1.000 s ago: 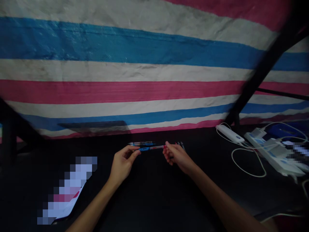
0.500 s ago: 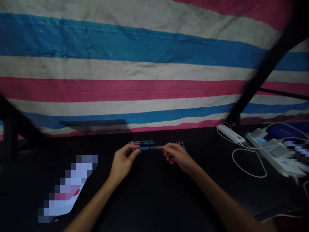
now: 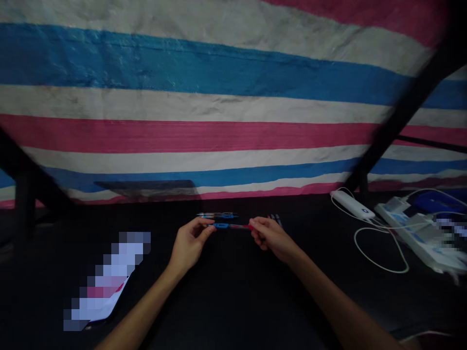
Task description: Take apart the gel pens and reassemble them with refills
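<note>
Between my two hands a slim pen (image 3: 235, 226) lies level, with a blue clip part at its left, a clear-looking barrel and red at its right end. My left hand (image 3: 188, 245) pinches the blue end between thumb and fingers. At the other end, my right hand (image 3: 272, 234) is closed on the red tip. Just behind lie a few similar pens (image 3: 219, 215) with blue parts, side by side on the black table (image 3: 219, 301). Partly hidden behind my right hand are thin dark sticks (image 3: 278, 219), perhaps pens too.
A bright, blurred-out flat object (image 3: 113, 304) lies at the left. To the right are a white oblong device (image 3: 352, 204), a white power strip (image 3: 419, 243) and looping white cables (image 3: 381, 270). Striped sheeting (image 3: 226, 136) hangs behind, between dark slanted bars (image 3: 394, 116).
More red shows at the pen's right end beside my right fingers. Both hands keep their grip and sit almost where they were; the whole view has shifted slightly.
</note>
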Available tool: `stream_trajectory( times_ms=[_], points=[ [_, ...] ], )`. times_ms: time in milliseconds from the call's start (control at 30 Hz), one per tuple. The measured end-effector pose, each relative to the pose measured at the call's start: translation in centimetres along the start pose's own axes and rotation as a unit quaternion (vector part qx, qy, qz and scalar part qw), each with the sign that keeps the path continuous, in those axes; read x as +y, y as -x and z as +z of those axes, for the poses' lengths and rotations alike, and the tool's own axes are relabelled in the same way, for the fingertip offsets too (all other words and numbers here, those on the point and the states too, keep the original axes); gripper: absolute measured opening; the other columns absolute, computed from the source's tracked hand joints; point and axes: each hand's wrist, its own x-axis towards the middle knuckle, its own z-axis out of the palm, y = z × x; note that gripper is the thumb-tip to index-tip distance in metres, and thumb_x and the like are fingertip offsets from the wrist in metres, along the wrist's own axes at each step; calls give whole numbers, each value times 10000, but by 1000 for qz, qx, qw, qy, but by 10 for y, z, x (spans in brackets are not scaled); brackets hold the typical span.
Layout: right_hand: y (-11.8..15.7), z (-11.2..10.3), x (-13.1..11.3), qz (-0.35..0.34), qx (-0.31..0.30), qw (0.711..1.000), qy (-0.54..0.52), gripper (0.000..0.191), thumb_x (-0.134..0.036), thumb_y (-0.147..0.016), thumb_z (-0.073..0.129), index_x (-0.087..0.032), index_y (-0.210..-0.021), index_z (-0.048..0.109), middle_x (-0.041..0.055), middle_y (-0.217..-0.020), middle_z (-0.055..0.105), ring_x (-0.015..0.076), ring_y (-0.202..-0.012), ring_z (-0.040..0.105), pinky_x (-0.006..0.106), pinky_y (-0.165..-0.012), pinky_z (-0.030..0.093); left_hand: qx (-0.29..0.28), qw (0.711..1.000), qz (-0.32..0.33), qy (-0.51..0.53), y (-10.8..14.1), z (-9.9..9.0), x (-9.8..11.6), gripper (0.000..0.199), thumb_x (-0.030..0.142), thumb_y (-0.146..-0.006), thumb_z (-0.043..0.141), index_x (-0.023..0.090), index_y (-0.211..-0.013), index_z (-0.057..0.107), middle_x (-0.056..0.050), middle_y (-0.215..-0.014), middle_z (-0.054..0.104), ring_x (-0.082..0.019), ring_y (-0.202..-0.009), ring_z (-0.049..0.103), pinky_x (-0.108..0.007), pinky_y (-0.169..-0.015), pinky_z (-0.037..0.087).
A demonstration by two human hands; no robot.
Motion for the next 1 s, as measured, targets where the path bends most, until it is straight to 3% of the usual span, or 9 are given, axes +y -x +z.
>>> stream_trajectory(
  times_ms=[100,233,433,567,667,1000],
  points=[
    [-3,-1,4,-18,10,1000,-6,338,-475,-764,606,-166,-671,504,-49,-521,427,58,-411,361,179,-353,214,-2,1000,7,-5,0,0,-1,174,293,-757,640,174,-884,640,-17,-779,652,-145,-739,589,-250,-686,432],
    [-4,-1,4,-66,32,997,-17,224,-331,-697,700,-175,-794,573,-41,-574,479,76,-473,419,196,-404,297,-3,1000,5,-1,0,1,-1,177,294,-756,642,174,-886,640,-22,-791,657,-151,-756,592,-254,-699,437],
    [-2,1,2,-93,44,994,-38,269,-245,-602,766,-172,-810,611,-17,-725,518,69,-533,457,227,-489,356,2,1000,-3,14,0,0,-1,186,296,-747,648,172,-884,637,-28,-793,662,-156,-755,599,-259,-694,444],
    [-2,2,4,-49,38,997,-49,273,-376,-685,708,-172,-836,606,3,-738,540,88,-557,490,227,-487,371,5,1000,-2,11,0,0,-1,193,297,-744,649,171,-890,638,-29,-786,662,-159,-748,601,-262,-688,443],
    [-5,2,7,-28,34,999,-29,318,-461,-743,631,-145,-745,602,19,-675,552,90,-531,480,220,-465,354,6,1000,-1,12,-1,0,-1,186,297,-743,650,171,-880,640,-26,-781,660,-155,-746,598,-255,-682,439],
    [-6,0,5,-111,80,990,-19,204,-285,-680,708,-154,-818,635,-13,-629,536,93,-536,478,236,-518,366,-3,1000,-7,2,0,1,-1,185,303,-762,640,177,-896,632,-19,-779,664,-147,-755,604,-248,-698,437]
  ],
)
